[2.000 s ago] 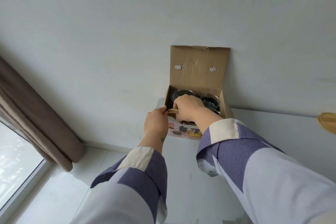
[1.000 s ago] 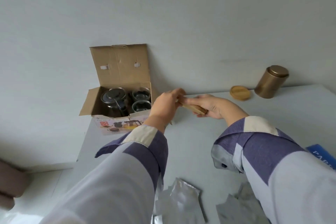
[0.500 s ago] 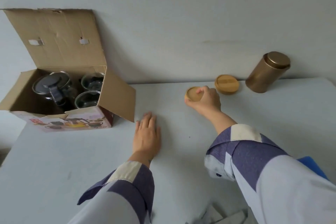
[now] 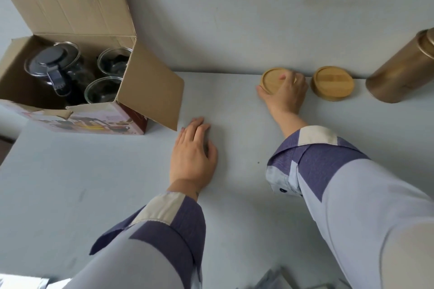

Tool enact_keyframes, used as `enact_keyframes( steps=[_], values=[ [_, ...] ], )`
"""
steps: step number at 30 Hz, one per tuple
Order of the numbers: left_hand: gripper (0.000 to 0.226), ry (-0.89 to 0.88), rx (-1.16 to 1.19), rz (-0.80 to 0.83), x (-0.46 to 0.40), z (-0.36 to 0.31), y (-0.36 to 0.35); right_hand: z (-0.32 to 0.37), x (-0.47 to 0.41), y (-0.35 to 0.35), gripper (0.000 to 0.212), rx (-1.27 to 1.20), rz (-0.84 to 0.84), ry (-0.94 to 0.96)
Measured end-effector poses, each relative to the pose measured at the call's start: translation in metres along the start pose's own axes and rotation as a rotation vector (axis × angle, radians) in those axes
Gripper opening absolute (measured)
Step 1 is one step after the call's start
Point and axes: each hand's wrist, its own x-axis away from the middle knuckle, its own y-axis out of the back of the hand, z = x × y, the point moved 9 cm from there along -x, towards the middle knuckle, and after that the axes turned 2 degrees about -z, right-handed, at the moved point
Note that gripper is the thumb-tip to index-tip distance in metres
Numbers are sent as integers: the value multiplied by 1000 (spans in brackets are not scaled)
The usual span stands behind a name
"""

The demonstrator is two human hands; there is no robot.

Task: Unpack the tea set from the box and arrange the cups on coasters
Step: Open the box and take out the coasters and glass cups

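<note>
An open cardboard box (image 4: 150, 87) stands at the table's back left. Inside it are a glass teapot with a dark lid (image 4: 52, 65) and two glass cups (image 4: 114, 64) (image 4: 101, 89). My right hand (image 4: 285, 94) rests on a round wooden coaster (image 4: 272, 80) lying on the table by the wall, fingers over its top and thumb at its left edge. A second wooden coaster (image 4: 332, 85) lies just right of it. My left hand (image 4: 191, 155) lies flat, palm down, on the table in front of the box's open flap and holds nothing.
A gold metal canister (image 4: 404, 73) stands at the back right against the wall. The white table (image 4: 94, 183) meets the wall behind the coasters. Silvery packets (image 4: 277, 281) peek in at the bottom edge.
My right hand carried a coaster from the box to the table and now presses it down beside the other coaster. My left hand let go and settled flat on the table.
</note>
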Motion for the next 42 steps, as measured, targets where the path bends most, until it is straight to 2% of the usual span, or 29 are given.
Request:
enact_keyframes(
  steps=[6, 9, 18, 26, 30, 35, 40, 42],
  values=[
    [38, 8, -9, 5, 1, -1, 3, -1, 4, 11, 85, 16, 68, -25],
    [37, 9, -4, 6, 2, -2, 4, -14, 22, 23, 88, 36, 71, -122],
    [38, 3, -1, 3, 4, 0, 4, -17, 32, 28, 63, -21, -64, -196],
    [37, -9, 7, 1, 3, 2, 2, -16, 33, 20, 35, 7, -28, -162],
    [36, -24, 32, -26, 3, 2, 3, -14, 31, 19, 37, 23, 45, -172],
    [37, -22, 40, 25, 2, 1, 1, -10, 45, 28, 60, 25, 197, -255],
    [37, -43, 35, 226, 4, 1, 10, 17, 86, 36, 50, 76, 278, -180],
    [33, -58, -18, 195, 4, 3, 39, 38, 101, 30, 47, 63, 351, -150]
  ],
)
